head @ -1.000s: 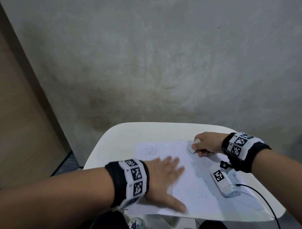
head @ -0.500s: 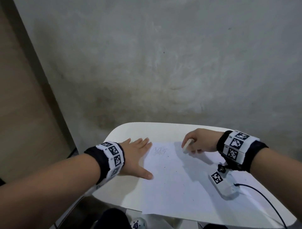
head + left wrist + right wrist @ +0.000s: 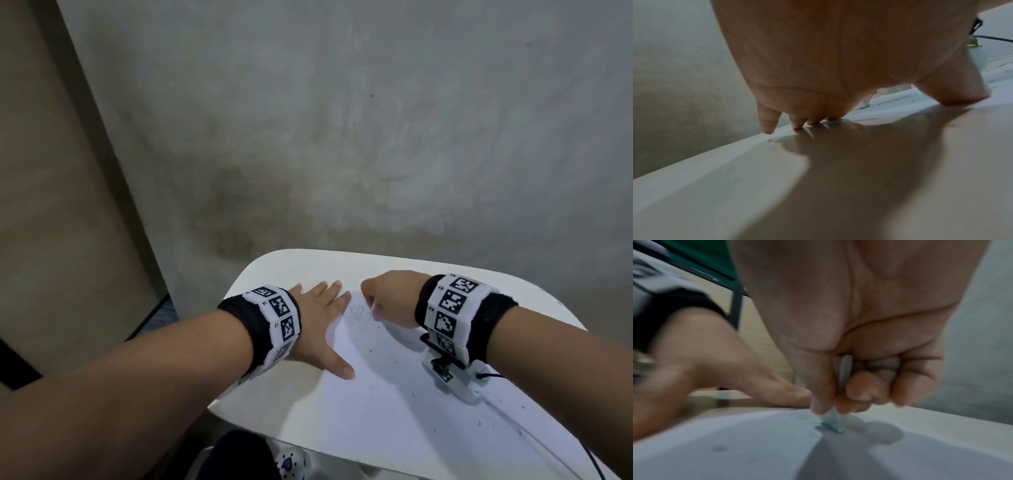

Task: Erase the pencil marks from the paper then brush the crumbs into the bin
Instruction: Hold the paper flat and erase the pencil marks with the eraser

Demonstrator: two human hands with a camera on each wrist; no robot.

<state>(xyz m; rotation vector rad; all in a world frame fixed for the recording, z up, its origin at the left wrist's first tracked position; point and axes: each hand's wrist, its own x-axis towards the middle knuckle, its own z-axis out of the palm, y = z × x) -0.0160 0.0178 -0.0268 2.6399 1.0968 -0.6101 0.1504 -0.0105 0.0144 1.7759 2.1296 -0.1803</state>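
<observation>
At the lower right of the head view, the paper (image 3: 394, 404) lies flat on the white table (image 3: 308, 267), its long axis running from upper left to lower right, dotted with dark crumbs (image 3: 371, 351). Faint pencil marks (image 3: 359, 313) sit near its upper-left corner. The right hand (image 3: 387, 296) pinches a pale eraser (image 3: 833, 421) upright, tip on the sheet. The left hand (image 3: 322, 318) lies spread flat, thumb on the paper's edge.

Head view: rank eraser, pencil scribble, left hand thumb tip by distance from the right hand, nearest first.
1. eraser: pinched in the right hand, its tip on the paper.
2. pencil scribble: on the paper just left of that hand.
3. left hand thumb tip: on the paper's left edge, nearer the person.
</observation>
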